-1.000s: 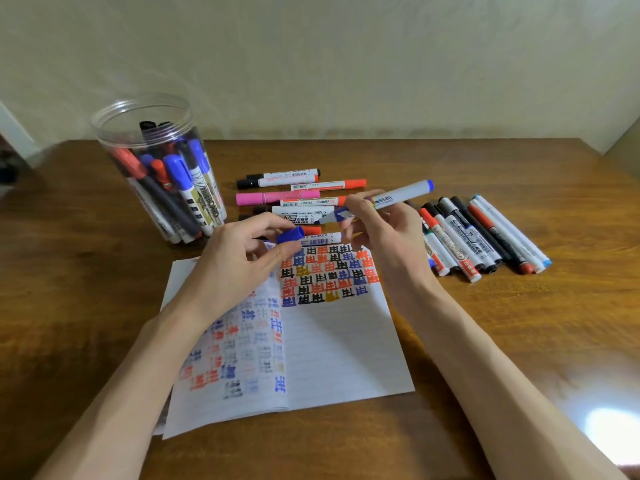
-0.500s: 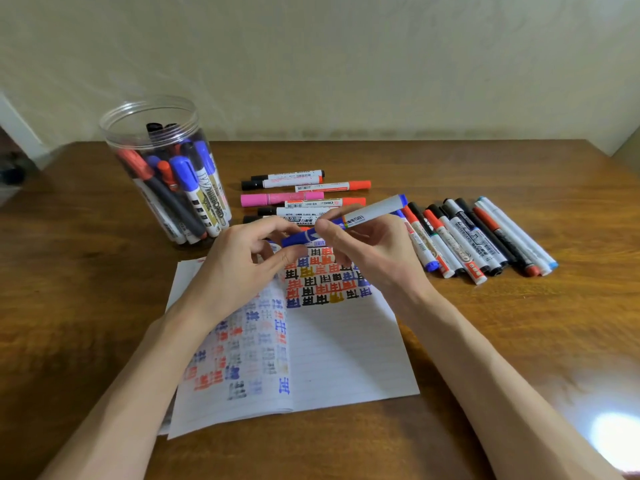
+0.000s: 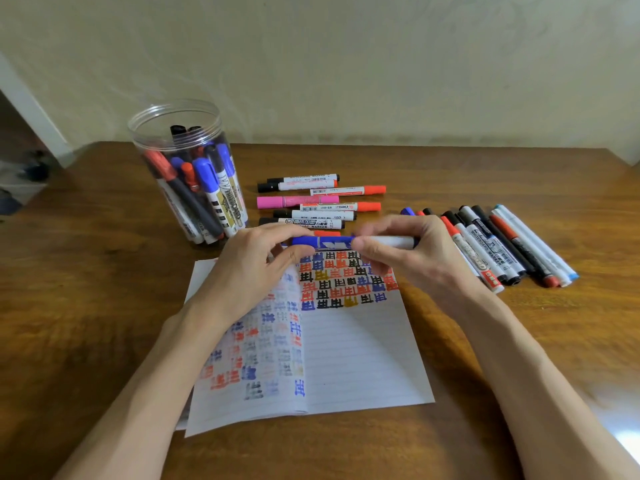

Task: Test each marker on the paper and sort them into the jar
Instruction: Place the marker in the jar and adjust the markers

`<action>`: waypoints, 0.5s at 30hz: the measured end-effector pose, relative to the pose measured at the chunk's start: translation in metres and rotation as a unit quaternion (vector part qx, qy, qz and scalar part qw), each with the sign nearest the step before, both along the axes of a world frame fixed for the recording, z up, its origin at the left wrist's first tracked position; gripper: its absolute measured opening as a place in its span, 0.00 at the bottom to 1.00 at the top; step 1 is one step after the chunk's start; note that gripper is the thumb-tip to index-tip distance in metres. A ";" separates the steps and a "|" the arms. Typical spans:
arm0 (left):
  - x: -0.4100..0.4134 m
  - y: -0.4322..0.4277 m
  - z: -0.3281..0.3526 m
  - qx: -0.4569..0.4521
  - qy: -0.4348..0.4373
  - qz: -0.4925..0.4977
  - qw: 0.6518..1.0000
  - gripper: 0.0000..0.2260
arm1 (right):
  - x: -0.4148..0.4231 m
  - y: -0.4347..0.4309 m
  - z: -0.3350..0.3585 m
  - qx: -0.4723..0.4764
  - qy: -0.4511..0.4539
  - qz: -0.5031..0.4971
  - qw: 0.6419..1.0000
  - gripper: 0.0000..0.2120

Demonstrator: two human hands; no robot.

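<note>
Bare tabletop (image 3: 86,289) lies open left of the left hand (image 3: 249,268). Blue marker (image 3: 332,242) held level, long axis left-right: left hand pinches the blue cap end, right hand (image 3: 412,258) grips the white barrel, over the paper (image 3: 360,358). Jar (image 3: 221,140) beyond the left hand; marker row (image 3: 498,244) beside the right hand; loose markers (image 3: 298,201) just beyond both hands.

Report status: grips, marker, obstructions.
Left grip pinches cap, right grip holds marker. Marker level over paper, cap meeting barrel. Nothing blocking jar.
</note>
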State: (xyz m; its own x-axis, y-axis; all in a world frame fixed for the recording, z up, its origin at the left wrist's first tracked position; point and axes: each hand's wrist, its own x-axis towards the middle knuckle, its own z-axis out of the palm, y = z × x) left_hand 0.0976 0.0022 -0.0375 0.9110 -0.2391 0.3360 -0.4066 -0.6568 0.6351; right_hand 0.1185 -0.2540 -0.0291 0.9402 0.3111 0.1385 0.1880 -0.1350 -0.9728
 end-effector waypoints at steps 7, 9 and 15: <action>0.001 0.000 -0.002 0.060 -0.054 -0.006 0.997 0.20 | -0.005 0.005 -0.005 -0.088 -0.016 -0.016 0.996 0.11; 0.001 0.000 -0.002 0.059 -0.065 -0.002 0.996 0.20 | -0.006 0.007 -0.006 -0.090 -0.023 -0.013 0.996 0.08; 0.004 0.001 -0.003 0.065 -0.102 0.006 0.993 0.13 | -0.008 0.012 -0.007 -0.077 -0.045 0.005 0.996 0.04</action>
State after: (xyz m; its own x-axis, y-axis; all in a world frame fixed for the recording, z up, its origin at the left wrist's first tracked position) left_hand 0.1017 0.0030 -0.0410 0.8303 -0.2816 0.4808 -0.5092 -0.7341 0.4492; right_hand 0.1108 -0.2423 -0.0360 0.9230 0.3443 0.1721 0.2755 -0.2789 -0.9200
